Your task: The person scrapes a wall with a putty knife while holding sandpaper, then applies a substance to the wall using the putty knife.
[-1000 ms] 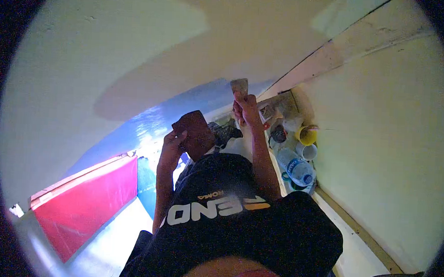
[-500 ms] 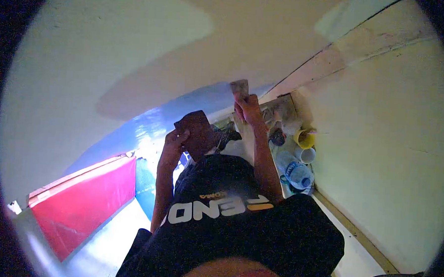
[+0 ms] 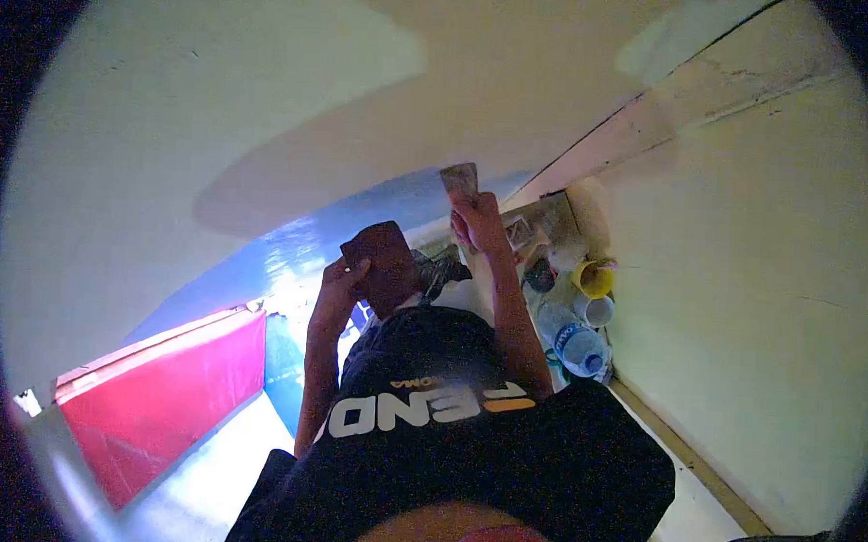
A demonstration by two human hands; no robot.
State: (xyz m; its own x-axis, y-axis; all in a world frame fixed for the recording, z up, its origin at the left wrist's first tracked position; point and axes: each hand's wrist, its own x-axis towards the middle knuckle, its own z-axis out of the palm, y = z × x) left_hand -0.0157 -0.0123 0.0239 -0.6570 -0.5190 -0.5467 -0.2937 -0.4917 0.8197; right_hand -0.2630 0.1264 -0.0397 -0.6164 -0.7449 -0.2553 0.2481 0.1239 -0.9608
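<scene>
A brown sheet of sandpaper is pinched in my left hand, its thumb lying on the near face. To its right, my right hand is wrapped round the handle of a putty knife. The knife's wide, stained blade points up towards the wall, and a gap shows between the tool and the sandpaper. Most of the knife's handle is hidden by my fingers. My dark T-shirt fills the area below both hands.
On the right stand a yellow cup, a white cup and a clear plastic bottle, beside the side wall. A red panel is at lower left. A blue band runs along the wall's lower part.
My right hand has shifted slightly left and down with the putty knife. My left hand and the sandpaper have hardly moved.
</scene>
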